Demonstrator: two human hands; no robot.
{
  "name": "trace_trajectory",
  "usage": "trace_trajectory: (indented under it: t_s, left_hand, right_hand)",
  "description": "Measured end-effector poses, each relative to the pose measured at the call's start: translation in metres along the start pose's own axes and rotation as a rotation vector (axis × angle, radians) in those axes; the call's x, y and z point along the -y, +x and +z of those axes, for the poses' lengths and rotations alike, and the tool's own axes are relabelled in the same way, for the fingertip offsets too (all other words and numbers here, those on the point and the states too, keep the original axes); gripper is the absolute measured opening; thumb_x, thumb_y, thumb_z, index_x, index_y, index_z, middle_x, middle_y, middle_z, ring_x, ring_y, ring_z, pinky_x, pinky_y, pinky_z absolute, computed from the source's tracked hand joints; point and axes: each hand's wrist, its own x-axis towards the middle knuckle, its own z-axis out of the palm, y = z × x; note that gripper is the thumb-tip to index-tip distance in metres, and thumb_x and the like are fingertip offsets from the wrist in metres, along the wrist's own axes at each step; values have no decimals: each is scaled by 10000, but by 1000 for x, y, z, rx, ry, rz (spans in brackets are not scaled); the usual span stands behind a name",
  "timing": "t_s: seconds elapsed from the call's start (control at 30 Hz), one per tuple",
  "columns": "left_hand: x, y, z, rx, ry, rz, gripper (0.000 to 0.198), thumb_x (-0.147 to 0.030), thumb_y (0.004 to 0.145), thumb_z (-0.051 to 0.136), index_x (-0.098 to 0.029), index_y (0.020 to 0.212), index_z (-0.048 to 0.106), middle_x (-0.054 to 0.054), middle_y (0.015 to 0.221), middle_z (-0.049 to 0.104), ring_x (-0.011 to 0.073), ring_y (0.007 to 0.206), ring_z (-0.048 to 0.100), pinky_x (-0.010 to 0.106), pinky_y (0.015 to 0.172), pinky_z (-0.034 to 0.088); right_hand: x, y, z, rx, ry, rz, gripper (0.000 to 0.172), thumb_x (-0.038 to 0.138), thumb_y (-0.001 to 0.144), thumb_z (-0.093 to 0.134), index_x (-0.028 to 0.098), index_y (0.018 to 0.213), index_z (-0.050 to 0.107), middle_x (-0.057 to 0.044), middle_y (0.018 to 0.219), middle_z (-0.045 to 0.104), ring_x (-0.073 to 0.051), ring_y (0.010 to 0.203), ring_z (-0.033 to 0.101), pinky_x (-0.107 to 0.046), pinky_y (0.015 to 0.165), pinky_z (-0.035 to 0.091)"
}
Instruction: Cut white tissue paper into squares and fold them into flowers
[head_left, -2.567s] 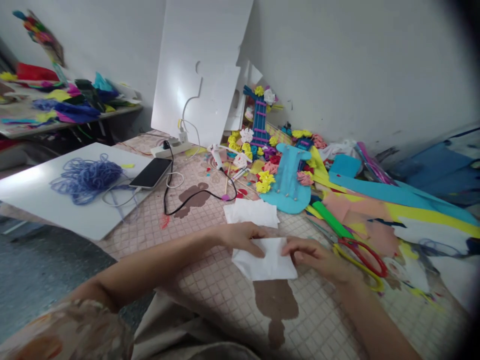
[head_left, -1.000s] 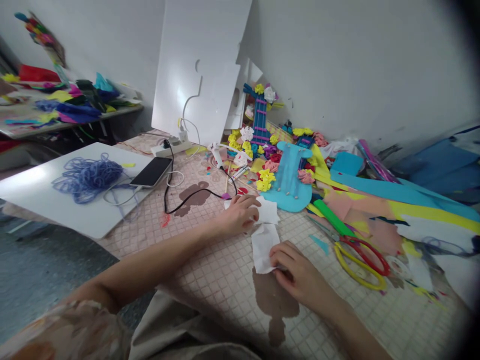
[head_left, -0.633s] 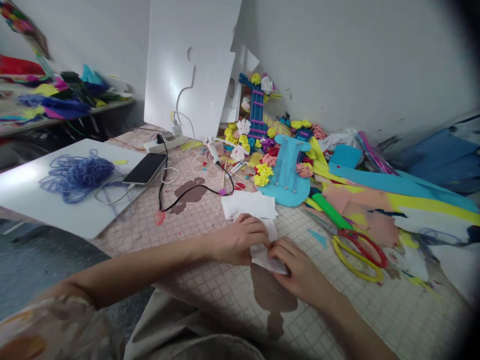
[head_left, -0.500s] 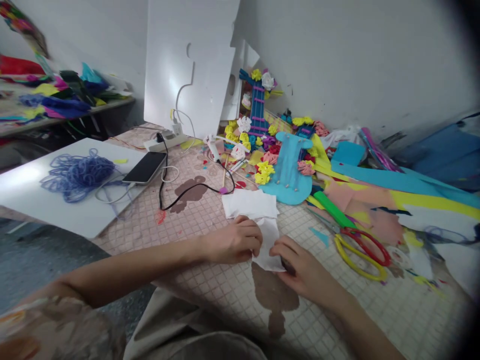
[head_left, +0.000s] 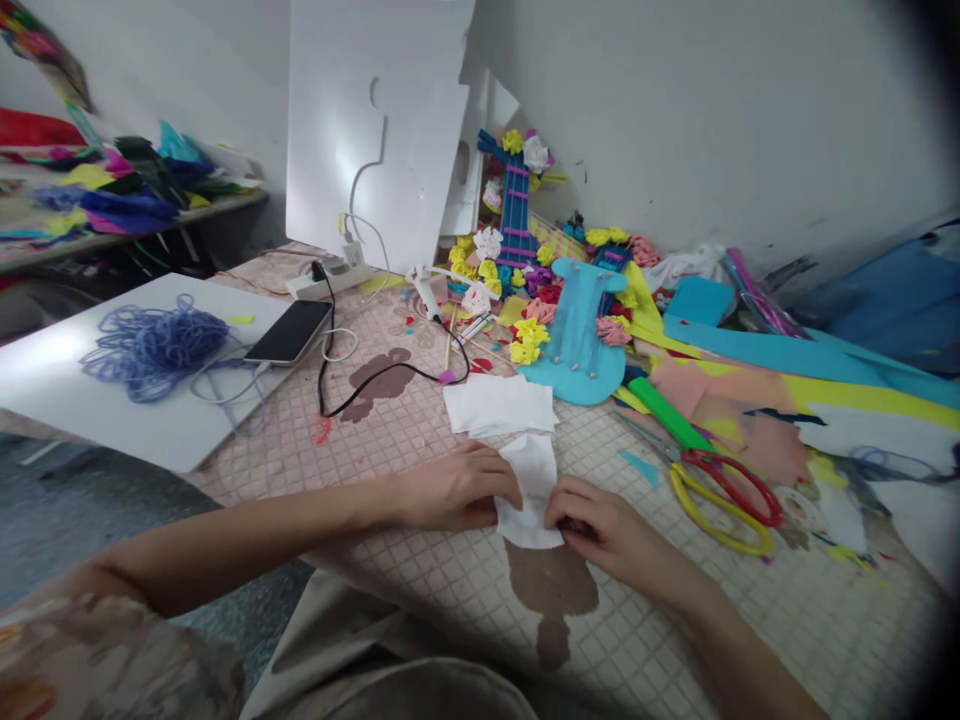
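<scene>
A small piece of white crepe paper (head_left: 529, 488) lies in front of me between my hands. Along its left edge, the fingers of my left hand (head_left: 463, 488) are bent and closed on the paper. My right hand (head_left: 604, 528) pinches its lower right edge, with the thumb partly hidden under the curled fingers. Just beyond it rests a stack of white paper pieces (head_left: 499, 405), flat on the table. To the right are scissors (head_left: 724, 500) with one red and one yellow handle loop.
A blue guitar-shaped cutout (head_left: 577, 345) with paper flowers stands behind the stack. Left are a phone (head_left: 289, 332), a purple yarn heap (head_left: 161, 345) on a white board (head_left: 172, 430), and a black cord (head_left: 367, 385). A glue gun (head_left: 425, 290) sits farther back; coloured paper strips (head_left: 750, 370) cover the right side.
The white paper piece has come slightly nearer and now lies apart from the stack, straighter and flatter. My left hand has shifted a little left, my right a little right.
</scene>
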Motion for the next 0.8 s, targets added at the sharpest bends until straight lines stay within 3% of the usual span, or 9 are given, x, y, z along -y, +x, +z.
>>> trace_trajectory:
  t_s: [0.2, 0.37, 0.57, 0.8]
  left_hand:
    - [0, 5, 7, -49, -114, -123, 94, -240, 823, 572, -174, 849, 634, 40, 900, 603, 133, 871, 550, 284, 867, 359]
    - [-2, 8, 7, -7, -95, -177, 86, -254, 795, 609, -195, 843, 649, 32, 925, 587, 155, 924, 521, 306, 883, 332]
    - [-1, 4, -1, 85, -118, -104, 68, -197, 773, 641, -223, 836, 654, 19, 1003, 570, 150, 999, 504, 309, 928, 273]
    - [-1, 7, 5, 29, -116, -181, 68, -256, 798, 614, -195, 819, 631, 19, 969, 591, 157, 960, 508, 318, 899, 276]
  right_hand:
    - [-3, 3, 4, -21, 41, 5, 68, 210, 854, 552, 234, 863, 615, 2, 917, 603, -133, 830, 564, -237, 695, 420]
    - [-1, 4, 5, -15, 8, 22, 69, 175, 840, 564, 225, 844, 612, -1, 886, 584, -137, 826, 548, -243, 683, 403]
    - [0, 1, 2, 31, 41, 29, 90, 128, 815, 573, 214, 805, 600, -7, 909, 557, -139, 860, 530, -242, 704, 408]
    - [0, 6, 5, -4, 15, 116, 78, 188, 829, 569, 199, 752, 566, -4, 834, 552, -135, 771, 531, -241, 636, 395]
